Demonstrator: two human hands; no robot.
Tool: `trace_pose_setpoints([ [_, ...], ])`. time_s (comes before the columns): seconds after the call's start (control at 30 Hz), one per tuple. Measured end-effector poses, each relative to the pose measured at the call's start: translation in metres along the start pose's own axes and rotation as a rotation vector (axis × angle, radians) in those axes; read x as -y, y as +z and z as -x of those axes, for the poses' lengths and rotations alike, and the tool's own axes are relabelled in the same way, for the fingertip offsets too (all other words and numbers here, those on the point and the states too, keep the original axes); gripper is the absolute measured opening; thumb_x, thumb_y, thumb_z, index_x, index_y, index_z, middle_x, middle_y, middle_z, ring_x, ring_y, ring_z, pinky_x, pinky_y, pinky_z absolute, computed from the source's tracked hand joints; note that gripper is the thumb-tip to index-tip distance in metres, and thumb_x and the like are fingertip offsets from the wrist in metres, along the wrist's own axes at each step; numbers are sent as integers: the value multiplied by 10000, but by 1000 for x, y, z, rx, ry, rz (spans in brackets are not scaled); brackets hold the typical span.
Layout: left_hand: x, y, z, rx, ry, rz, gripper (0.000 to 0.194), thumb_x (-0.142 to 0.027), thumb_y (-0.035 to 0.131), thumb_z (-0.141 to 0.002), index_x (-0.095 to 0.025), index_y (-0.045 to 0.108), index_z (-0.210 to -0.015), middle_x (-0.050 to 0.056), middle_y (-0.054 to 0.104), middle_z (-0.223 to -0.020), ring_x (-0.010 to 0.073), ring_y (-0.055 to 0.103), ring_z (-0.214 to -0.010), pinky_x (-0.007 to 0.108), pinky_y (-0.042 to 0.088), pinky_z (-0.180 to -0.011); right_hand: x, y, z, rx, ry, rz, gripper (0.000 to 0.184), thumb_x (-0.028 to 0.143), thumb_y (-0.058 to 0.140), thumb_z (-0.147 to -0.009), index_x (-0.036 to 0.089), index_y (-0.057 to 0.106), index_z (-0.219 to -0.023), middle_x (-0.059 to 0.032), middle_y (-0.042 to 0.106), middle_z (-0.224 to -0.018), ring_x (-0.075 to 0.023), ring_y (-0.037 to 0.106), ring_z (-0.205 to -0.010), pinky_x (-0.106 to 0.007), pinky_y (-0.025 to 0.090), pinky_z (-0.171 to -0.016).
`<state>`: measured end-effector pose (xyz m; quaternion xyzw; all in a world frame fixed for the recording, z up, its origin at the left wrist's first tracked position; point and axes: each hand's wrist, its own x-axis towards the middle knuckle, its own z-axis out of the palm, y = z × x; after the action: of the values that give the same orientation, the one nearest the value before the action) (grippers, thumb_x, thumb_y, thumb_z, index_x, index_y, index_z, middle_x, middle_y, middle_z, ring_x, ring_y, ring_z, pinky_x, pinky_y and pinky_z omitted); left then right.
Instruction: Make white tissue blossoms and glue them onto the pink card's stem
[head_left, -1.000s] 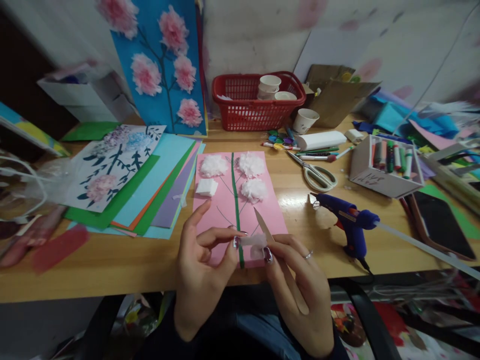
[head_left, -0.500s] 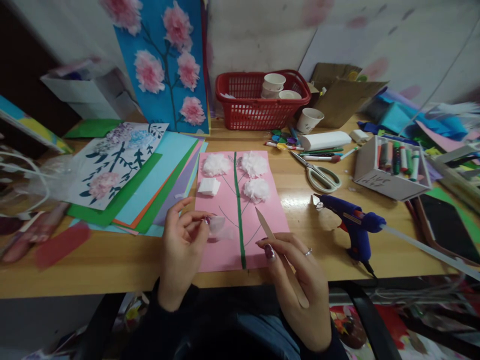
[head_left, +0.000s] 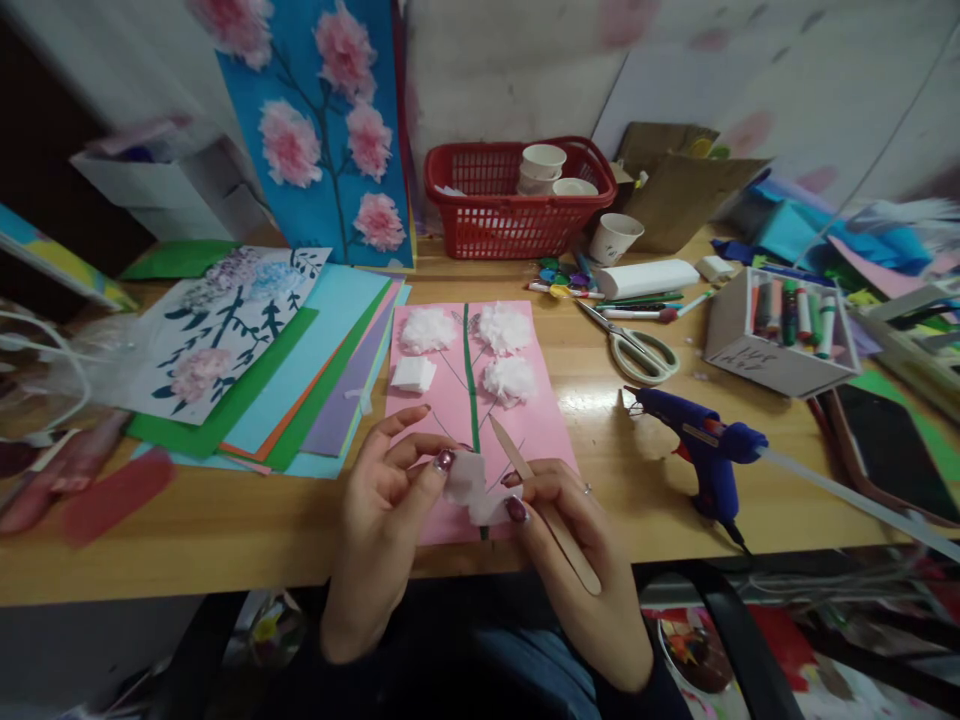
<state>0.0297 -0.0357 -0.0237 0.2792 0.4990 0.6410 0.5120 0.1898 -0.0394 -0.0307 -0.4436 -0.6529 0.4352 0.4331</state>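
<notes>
Between finger and thumb, my left hand (head_left: 394, 515) pinches a small piece of thin white tissue paper (head_left: 466, 478) above the pink sheet (head_left: 439, 400). My right hand (head_left: 574, 560) is closed around a flat wooden stick (head_left: 551, 520) with a pointed tip; its fingertips also touch the tissue's right edge. A green stem (head_left: 470, 375) runs down the sheet, with thin drawn branches. Three fluffy white tissue flowers (head_left: 510, 381) sit on its upper part. A folded stack of white tissue squares (head_left: 413, 374) lies at its left edge.
To the right lie a blue glue gun (head_left: 694, 430), scissors (head_left: 641, 350) and a box of markers (head_left: 784, 340). Coloured paper sheets (head_left: 300, 360) spread on the left. Behind stand a red basket (head_left: 517, 215), a paper cup (head_left: 616, 238) and a blue flower picture (head_left: 330, 130).
My left hand moved left with the tissue, away from my right hand, then came back right. My right hand has shifted slightly left with the stick and touches the tissue again.
</notes>
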Motion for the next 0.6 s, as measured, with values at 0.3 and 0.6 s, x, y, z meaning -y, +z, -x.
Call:
trace_pose_setpoints([
  [0.3, 9, -19, -18, -130, 92, -119, 400, -224, 729, -761, -198, 551, -1118, 4, 688, -880, 138, 683, -793, 228, 553, -701, -6, -2, 0, -91, 19, 23, 117, 228, 525, -953, 232, 570, -846, 23, 559, -816, -129, 535, -760, -245, 401, -687],
  [0.6, 7, -9, 1, 168, 232, -580, 262, -266, 721, -811, -262, 696, -1071, 28, 706, -1079, 189, 670, -985, 272, 544, -827, -10, -4, -2, -155, -17, 17, 138, 222, 534, -950, 223, 590, -824, 14, 561, -804, -133, 544, -766, -248, 410, -688],
])
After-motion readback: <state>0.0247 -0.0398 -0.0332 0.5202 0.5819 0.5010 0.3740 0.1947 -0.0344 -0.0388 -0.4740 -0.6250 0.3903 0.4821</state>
